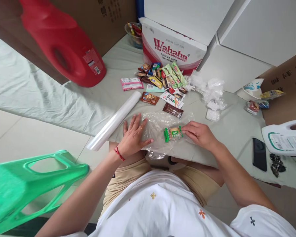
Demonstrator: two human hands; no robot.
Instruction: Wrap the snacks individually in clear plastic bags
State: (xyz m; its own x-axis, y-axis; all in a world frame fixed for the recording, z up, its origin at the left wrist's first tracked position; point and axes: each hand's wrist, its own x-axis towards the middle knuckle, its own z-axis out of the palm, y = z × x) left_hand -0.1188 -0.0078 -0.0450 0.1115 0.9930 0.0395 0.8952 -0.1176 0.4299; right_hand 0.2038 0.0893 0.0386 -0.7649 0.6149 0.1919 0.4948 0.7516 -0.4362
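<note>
One green-ended snack packet (173, 133) lies on the clear film (154, 126) in the head view, its right end pinched by the right hand (199, 133), while the left hand (134, 136) spreads flat at the film's left edge, a shiny roll (114, 120) beyond it.

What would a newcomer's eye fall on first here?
Probably the big red jug at upper left, then the bright green stool at lower left. Near the middle, the right hand pinches a green-ended snack packet over clear film, with the left hand spread at its edge.
</note>
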